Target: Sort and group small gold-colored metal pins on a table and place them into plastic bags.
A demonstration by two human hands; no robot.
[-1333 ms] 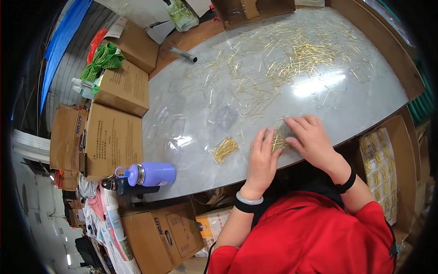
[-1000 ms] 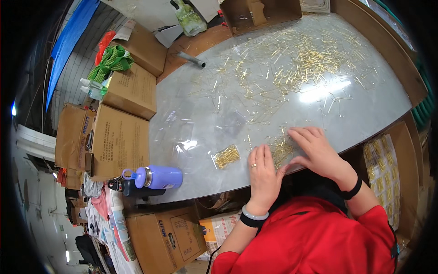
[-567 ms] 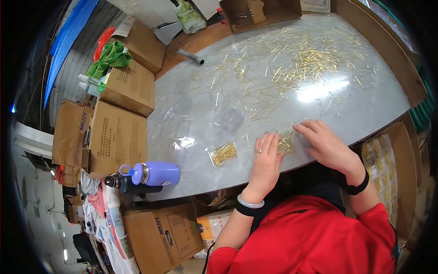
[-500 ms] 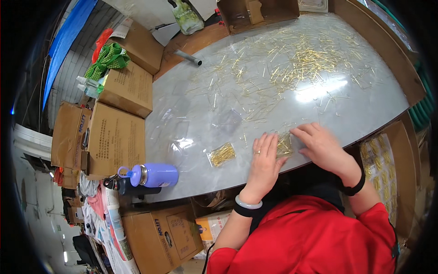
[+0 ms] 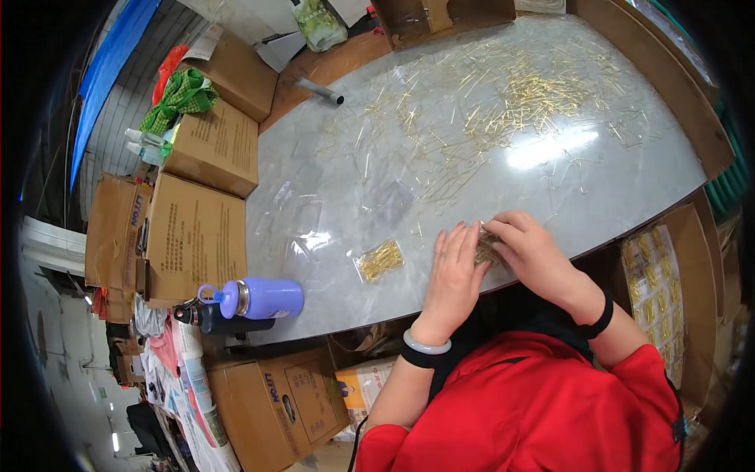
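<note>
My left hand (image 5: 454, 271) and my right hand (image 5: 536, 256) meet at the table's near edge, closed around a small clear plastic bag (image 5: 487, 245) of thin gold-coloured metal hooks. The left fingers lie along the bag's left side, while the right fingertips and thumb press on its top and right. Much of the bag is hidden under them. To the left of my left hand lies another clear bag of gold hooks (image 5: 381, 260), flat on the grey table. A wide pile of loose gold hooks (image 5: 543, 94) spreads over the far part of the table.
Empty clear bags (image 5: 393, 201) lie left of centre. A purple bottle (image 5: 267, 299) and a dark bottle (image 5: 228, 321) lie at the left edge. Cardboard boxes (image 5: 197, 236) line the left side. At the right, an open carton holds several filled bags (image 5: 659, 283). A metal tube (image 5: 318, 90) lies far left.
My right hand has moved left and closed in on the bag, toward my left hand. The bag between them is now gathered and more covered. The view has shifted slightly.
</note>
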